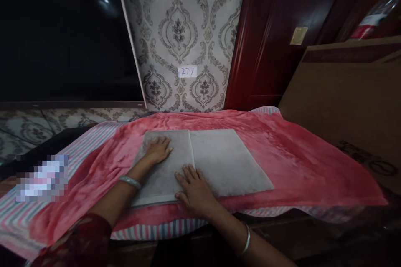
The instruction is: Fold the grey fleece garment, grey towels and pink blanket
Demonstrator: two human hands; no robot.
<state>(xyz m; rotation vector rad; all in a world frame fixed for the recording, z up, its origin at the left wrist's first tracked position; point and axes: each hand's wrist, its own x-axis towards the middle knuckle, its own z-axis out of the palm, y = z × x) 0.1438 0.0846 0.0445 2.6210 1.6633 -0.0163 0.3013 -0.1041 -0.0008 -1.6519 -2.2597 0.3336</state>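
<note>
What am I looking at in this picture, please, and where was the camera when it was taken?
No machine here: a person wears one camera on the head, looking forward and down, so the two arms entering from below are that person's own. A pink blanket covers a striped cloth, and a grey cloth lies flat on the blanket. The left hand rests palm down on the grey cloth's left part; the right hand lies flat at its near edge, by the line down its middle. Neither hand grips anything. Behind, a slip reading 277 is on the patterned wall.
</note>
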